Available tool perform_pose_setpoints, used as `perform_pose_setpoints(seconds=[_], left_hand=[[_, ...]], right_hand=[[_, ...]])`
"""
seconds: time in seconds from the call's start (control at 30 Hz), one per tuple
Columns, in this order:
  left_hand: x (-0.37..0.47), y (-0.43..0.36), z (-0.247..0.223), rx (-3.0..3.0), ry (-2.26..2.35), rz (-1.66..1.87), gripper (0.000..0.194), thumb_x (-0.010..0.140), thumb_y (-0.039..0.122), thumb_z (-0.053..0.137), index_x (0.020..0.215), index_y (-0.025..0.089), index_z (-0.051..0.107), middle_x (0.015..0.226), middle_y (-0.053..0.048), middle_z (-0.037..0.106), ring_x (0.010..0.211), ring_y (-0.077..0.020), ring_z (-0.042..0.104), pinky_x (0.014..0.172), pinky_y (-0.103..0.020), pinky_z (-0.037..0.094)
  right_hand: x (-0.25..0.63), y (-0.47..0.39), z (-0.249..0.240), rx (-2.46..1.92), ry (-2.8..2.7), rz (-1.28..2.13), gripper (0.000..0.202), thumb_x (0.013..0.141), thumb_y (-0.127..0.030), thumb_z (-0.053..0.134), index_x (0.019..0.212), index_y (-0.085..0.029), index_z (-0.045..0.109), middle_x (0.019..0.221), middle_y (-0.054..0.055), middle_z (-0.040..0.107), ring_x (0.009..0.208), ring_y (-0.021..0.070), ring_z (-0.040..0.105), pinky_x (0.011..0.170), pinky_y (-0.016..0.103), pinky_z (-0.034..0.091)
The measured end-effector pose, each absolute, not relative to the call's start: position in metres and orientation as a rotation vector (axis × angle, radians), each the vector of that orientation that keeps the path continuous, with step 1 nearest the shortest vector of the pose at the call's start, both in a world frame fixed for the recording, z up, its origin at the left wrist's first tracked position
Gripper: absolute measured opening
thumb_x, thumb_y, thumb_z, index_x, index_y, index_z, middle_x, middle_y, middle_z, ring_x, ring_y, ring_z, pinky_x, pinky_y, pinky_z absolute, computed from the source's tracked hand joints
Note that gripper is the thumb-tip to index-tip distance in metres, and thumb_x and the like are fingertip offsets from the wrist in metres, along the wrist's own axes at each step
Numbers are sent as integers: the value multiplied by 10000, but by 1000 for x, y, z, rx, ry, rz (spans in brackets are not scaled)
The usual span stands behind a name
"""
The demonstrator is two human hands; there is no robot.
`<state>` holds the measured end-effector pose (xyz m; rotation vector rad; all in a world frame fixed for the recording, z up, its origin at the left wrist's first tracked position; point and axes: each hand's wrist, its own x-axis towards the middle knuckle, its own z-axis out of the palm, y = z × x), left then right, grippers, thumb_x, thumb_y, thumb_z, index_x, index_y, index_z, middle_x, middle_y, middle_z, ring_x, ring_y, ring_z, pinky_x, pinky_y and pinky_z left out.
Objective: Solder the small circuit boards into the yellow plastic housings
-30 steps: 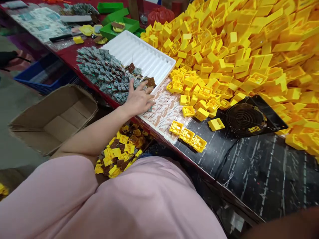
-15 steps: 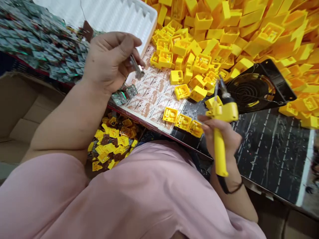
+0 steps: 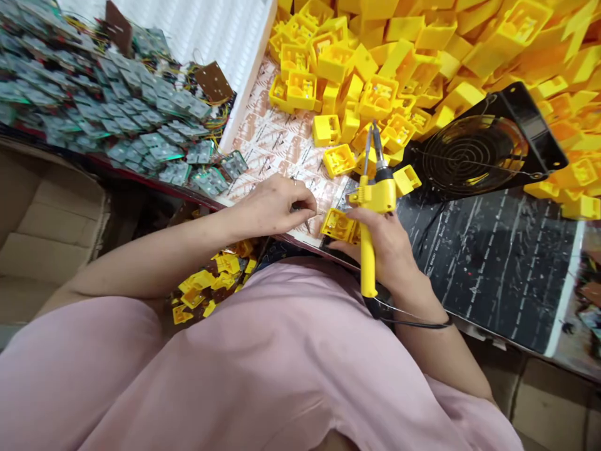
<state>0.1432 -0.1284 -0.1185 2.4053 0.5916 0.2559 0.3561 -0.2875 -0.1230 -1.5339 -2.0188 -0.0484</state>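
Note:
My right hand (image 3: 387, 244) is wrapped round the yellow handle of a soldering gun (image 3: 369, 250), whose metal tip and thin feed tube point up and away. Its fingers are at the short row of yellow plastic housings (image 3: 337, 224) by the bench edge and hide part of it. My left hand (image 3: 280, 205) is closed in a pinch just left of that row, low over the patterned sheet (image 3: 270, 144). A small dark sliver shows at its fingertips, too little to name. Another yellow housing (image 3: 340, 161) lies open side up beyond the row.
A large heap of yellow housings (image 3: 417, 56) fills the back. A black fan (image 3: 474, 156) stands tilted on the right, on a black mat (image 3: 507, 263). Wired circuit boards (image 3: 154, 131) pile up at left, beside a white foam tray (image 3: 235, 128). Below the bench lie yellow pieces (image 3: 197, 285).
My left hand has come down and right, from above the boards to beside the row; the metal piece it held is mostly hidden. My right hand has moved left with the soldering gun.

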Motion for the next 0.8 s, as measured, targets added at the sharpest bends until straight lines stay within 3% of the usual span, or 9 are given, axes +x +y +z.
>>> perform_pose_setpoints(seconds=[0.2,0.33,0.47,0.6,0.8], left_hand=[[154,-140,-114,2344,548,225,168,878,216,651,857,204,818,892,-19,824,856,-161,747,870,-269,522],[157,-144,-107,2321,653,117,163,846,216,642,878,197,801,868,-8,820,827,-151,745,795,-241,514],[166,-148,-96,2369,721,-61,155,795,199,625,836,193,774,771,15,785,701,-125,700,676,-218,449],[180,-151,-81,2533,755,-294,172,810,224,597,827,206,768,734,14,764,683,-147,680,659,-248,399],[189,-156,-68,2655,809,-540,213,830,265,570,865,220,775,759,-2,771,715,-182,691,633,-272,351]], right_hand=[[373,-330,-98,-1671,-1872,18,525,850,-591,840,1245,-288,672,1114,77,766,1036,308,761,885,436,641],[378,-345,-95,-1670,-1847,98,531,843,-628,822,1253,-315,697,1119,76,765,1027,334,768,804,463,666],[386,-358,-96,-1590,-1745,69,495,894,-551,786,1337,-359,675,1150,60,760,962,329,775,688,454,665],[390,-372,-96,-1517,-1400,-96,441,978,-390,693,1417,-377,655,1192,45,752,858,272,762,601,412,625],[385,-377,-92,-1454,-1526,172,433,865,-167,817,1265,-296,716,886,-2,773,708,196,721,557,332,603]])
